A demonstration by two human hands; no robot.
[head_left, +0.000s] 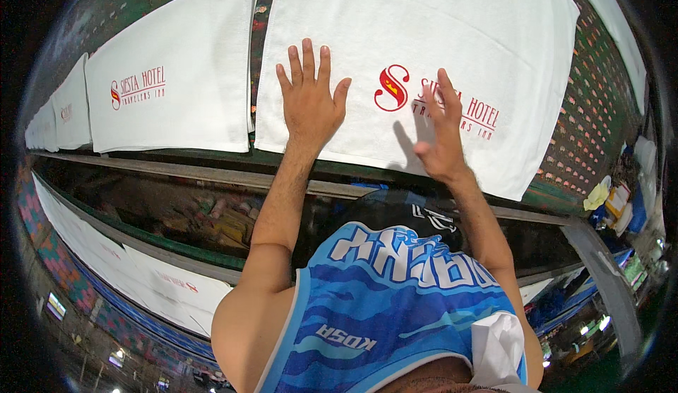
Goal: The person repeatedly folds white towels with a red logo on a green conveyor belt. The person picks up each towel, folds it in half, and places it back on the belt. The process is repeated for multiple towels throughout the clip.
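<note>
A white towel (424, 19) with a red printed emblem and lettering lies spread flat in front of me, on a dark green, paint-flecked table. My left hand (309, 103) rests palm down near the towel's left side, its fingers stretched and spread. To its right, my right hand (443, 135) hovers over the printed lettering and casts a shadow on the cloth. The fingers of that hand are apart and slightly bent, with nothing between them.
On the left, a second printed white towel (191, 40) lies beside mine, with smaller ones (69, 114) farther along. Behind a rail (212, 170), more white printed cloths (166, 280) lie on another long table. Bundled coloured items (618, 202) sit at the right edge.
</note>
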